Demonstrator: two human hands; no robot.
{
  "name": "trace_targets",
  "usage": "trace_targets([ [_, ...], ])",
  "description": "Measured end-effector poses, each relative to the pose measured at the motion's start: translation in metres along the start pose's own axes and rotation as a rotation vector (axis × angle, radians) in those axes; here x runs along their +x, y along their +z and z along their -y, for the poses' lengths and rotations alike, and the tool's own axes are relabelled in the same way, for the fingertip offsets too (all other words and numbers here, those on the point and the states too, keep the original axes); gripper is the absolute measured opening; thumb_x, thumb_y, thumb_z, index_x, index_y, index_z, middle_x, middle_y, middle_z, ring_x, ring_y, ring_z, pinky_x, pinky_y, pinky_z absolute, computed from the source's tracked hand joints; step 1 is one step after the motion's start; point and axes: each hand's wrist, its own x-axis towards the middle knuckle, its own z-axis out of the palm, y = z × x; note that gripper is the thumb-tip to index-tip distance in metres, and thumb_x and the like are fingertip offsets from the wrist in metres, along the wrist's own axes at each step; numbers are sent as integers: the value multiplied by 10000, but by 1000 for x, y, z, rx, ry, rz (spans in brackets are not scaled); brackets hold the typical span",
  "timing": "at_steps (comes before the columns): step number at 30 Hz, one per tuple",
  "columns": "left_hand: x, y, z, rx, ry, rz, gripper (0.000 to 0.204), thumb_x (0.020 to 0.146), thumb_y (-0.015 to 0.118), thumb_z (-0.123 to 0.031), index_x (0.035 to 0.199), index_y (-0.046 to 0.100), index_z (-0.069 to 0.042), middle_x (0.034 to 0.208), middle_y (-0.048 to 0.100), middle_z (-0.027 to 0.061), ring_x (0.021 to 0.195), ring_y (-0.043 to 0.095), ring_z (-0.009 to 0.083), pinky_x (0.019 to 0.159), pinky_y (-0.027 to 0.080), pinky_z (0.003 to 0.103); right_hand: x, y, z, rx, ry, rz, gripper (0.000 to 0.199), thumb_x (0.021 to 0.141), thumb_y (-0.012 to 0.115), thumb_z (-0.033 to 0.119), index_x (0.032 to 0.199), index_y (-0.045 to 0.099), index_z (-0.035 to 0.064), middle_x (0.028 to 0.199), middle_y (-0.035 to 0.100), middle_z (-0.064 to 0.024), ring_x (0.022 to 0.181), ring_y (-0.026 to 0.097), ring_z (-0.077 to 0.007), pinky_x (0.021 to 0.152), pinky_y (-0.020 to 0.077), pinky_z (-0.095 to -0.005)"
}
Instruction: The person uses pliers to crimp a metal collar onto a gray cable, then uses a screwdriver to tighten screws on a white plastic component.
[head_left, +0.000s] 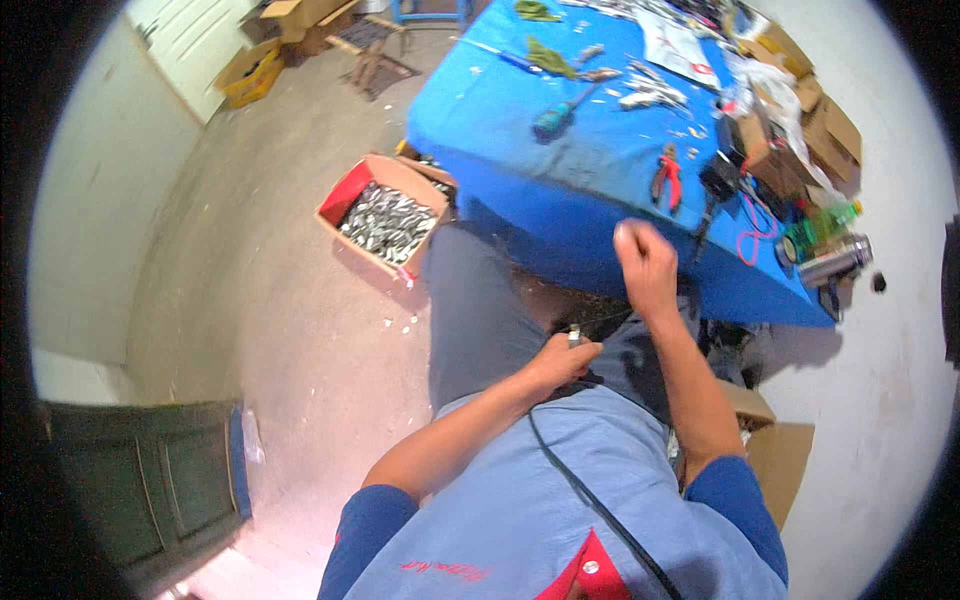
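My left hand [565, 362] is closed low over my lap, with a small silvery metal piece [574, 336] sticking up from its fingers. The exact kind of that piece is too small to tell. Raised higher and to the right, just in front of the table edge, my right hand [648, 262] has its fingers curled together. Whatever it pinches, if anything, is hidden. A faint thin dark line runs in the gap between the two hands. On the blue-covered table [480, 110] beyond them lie red-handled pliers [667, 182] and a screwdriver with a teal handle [553, 121].
Left of my knee, an open cardboard box [355, 185] full of small metal pieces stands on the floor. More metal parts [655, 92], a green bottle [828, 222] and cartons [830, 130] crowd the table's far and right sides. A dark cord [590, 495] crosses my shirt.
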Motion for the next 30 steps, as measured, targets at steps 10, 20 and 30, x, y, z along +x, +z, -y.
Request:
trace_targets([
  [10, 27, -1, 18, -12, 88, 90, 219, 853, 636, -281, 864, 618, -63, 702, 508, -19, 591, 435, 77, 480, 299, 255, -86, 0, 19, 254, 367, 366, 216, 922, 594, 193, 947, 679, -3, 821, 676, -59, 792, 621, -121, 714, 493, -281],
  [20, 22, -12, 14, -147, -40, 74, 304, 896, 600, -310, 692, 506, -105, 605, 440, -18, 501, 353, 77, 434, 253, 258, 30, -9, 153, 137, -481, -436, 385, 1041, 356, 264, 1177, 554, -38, 1163, 624, -178, 1079, 598, -262, 949, 452, -365],
  [30, 32, -24, 26, -282, -118, -11, 271, 865, 606, -317, 724, 588, -86, 631, 546, 51, 527, 484, 173, 473, 356, 312, -52, 56, 51, 51, -155, 650, 209, 935, 543, 161, 936, 682, 5, 895, 691, -128, 793, 657, -235, 713, 512, -346],
])
